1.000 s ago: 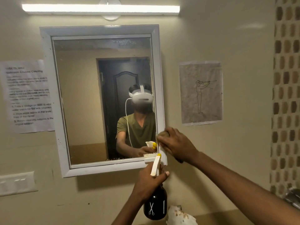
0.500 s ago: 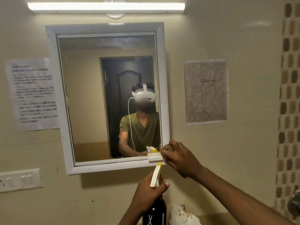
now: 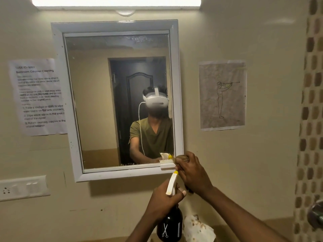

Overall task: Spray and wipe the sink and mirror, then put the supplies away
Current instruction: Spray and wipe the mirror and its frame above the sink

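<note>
- Left hand (image 3: 162, 199) wrapped round the neck of a dark spray bottle (image 3: 169, 224), held upright below the mirror (image 3: 118, 102), its white nozzle (image 3: 172, 183) pointing up at the frame's lower right corner.
- Right hand (image 3: 192, 173) clenched on a brownish cloth (image 3: 181, 158), pressed against that same corner of the mirror beside a small white clip (image 3: 167, 165).
- Printed sheet (image 3: 38, 96) taped left of the mirror, line drawing (image 3: 222, 95) taped right.
- Switch plate (image 3: 22, 187) low on the left wall.
</note>
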